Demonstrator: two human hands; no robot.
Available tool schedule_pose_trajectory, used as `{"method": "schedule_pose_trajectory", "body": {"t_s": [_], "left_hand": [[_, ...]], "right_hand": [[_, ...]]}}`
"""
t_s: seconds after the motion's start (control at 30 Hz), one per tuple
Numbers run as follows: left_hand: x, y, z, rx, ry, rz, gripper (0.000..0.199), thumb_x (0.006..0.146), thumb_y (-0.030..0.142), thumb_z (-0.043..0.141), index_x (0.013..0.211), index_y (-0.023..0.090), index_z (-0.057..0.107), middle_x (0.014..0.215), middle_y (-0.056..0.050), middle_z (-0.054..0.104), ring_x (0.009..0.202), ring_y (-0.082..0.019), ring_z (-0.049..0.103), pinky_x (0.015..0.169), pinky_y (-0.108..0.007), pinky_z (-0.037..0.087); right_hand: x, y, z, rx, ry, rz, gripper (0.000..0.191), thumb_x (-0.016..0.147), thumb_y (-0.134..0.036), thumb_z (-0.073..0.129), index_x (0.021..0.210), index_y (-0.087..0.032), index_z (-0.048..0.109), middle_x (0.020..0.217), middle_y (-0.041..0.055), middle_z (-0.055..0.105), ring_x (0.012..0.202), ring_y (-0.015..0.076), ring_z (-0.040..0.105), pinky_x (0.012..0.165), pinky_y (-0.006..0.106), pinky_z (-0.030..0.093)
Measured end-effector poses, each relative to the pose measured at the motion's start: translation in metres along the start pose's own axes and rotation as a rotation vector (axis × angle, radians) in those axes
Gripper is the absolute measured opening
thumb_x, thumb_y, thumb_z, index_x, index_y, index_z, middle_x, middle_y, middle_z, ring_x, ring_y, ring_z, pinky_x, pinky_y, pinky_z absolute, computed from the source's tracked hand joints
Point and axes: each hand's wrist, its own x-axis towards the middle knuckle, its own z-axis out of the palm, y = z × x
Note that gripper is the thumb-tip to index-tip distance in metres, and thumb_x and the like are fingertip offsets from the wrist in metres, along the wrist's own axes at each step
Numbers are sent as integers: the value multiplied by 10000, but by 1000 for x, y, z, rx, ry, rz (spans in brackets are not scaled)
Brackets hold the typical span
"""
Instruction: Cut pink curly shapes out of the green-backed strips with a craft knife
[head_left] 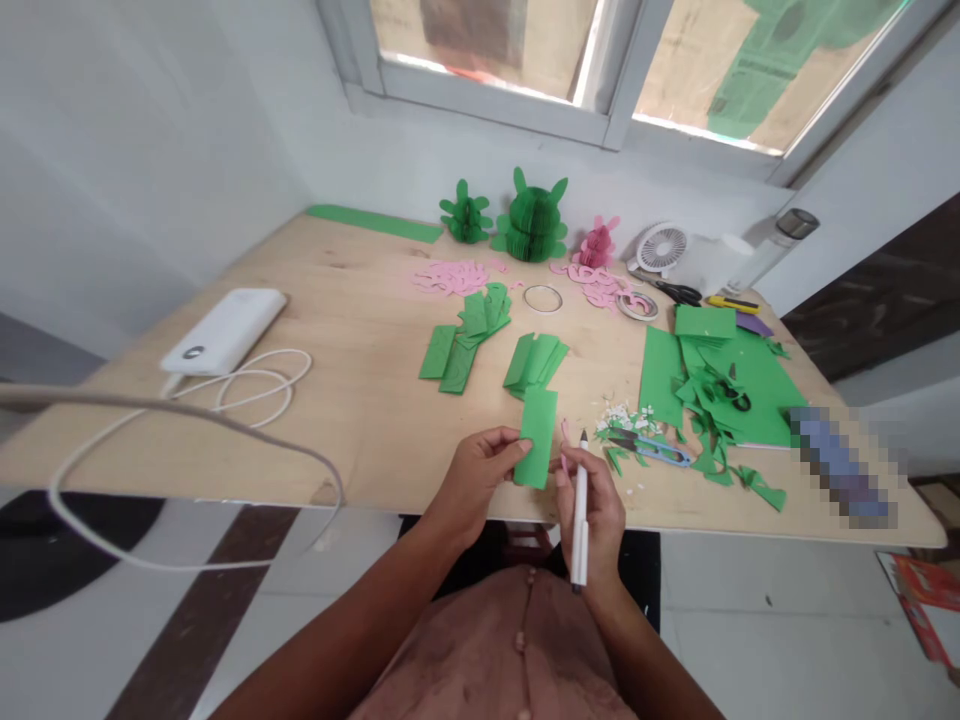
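Observation:
A green paper strip (537,440) is pinched upright between the thumb and fingers of my left hand (480,475). Just to its right, my right hand (596,505) is closed around a white pen (580,520), its dark tip pointing up and away from me. A small pink paper piece (565,440) also shows at the fingertips of my right hand. Beyond the strip lie folded green papers (534,362), and to their left more green pieces (456,360) overlap on the table. White and green scraps (626,420) lie beside blue-handled snips (660,448).
Green sheets (765,375) with cuttings cover the table's right side. Paper figures (534,222), pink cutouts (450,277), tape rings (542,298), a fan (661,247) and black scissors (679,293) stand or lie farther back. A white power bank (225,330) with a looping cable is left.

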Motion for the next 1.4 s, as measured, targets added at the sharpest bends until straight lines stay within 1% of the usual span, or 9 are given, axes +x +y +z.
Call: {"method": "schedule_pose_trajectory", "body": {"t_s": [0.33,0.53,0.63,0.83,0.93,1.03,1.13,1.3,1.4], "left_hand": [[1,-6,1,-134,8,-76,316,545,354,811,722,148,649,668,2,637,560,-90,525,515,-207,446],[-4,-1,6,-156,-21,-66,330,547,351,823,753,145,670,767,-31,698,675,-126,612,602,-217,484],[-6,-1,7,-155,-25,-31,318,564,359,824,753,152,672,789,-36,714,720,-142,632,658,-236,499],[-5,-6,4,-36,23,77,318,599,387,821,762,153,682,712,-11,692,643,-106,573,597,-197,439],[-3,-5,3,-27,15,96,296,633,393,798,738,150,666,675,4,660,619,-97,541,583,-192,431],[-2,-2,3,-40,19,108,286,645,392,784,735,155,651,673,12,642,603,-97,527,566,-199,442],[-1,3,2,-7,38,142,278,645,388,779,715,156,643,665,13,627,601,-99,521,551,-196,439],[0,10,-2,98,34,199,231,658,357,762,674,150,660,650,7,621,625,-106,531,584,-193,426],[1,13,-4,182,-4,239,203,668,347,740,666,154,678,635,4,630,619,-114,539,588,-199,423]], "right_hand": [[8,-9,-5,127,225,69,154,897,-318,578,995,-200,593,866,45,727,883,216,713,895,427,501],[7,-18,1,333,124,218,182,882,-344,606,993,-207,561,858,51,740,862,212,720,840,396,531],[9,-19,4,362,132,294,202,851,-369,640,936,-200,568,836,57,740,844,211,719,838,390,534],[10,-15,6,377,121,352,225,802,-393,690,859,-199,590,797,46,739,817,207,710,814,360,526],[8,-10,4,289,66,316,229,817,-419,668,851,-199,614,795,37,727,802,201,692,772,329,516],[10,-7,0,106,-16,238,232,841,-428,642,831,-197,640,771,27,702,740,185,656,680,286,493],[15,-5,-6,-82,-77,75,207,879,-391,597,810,-205,655,759,19,687,716,174,632,659,275,474],[27,-2,-16,-387,-110,-275,163,892,-301,571,807,-212,678,740,34,677,721,191,621,723,321,472],[34,-3,-19,-441,-172,-345,171,903,-302,560,823,-218,684,692,27,658,672,181,605,682,308,468]]}}
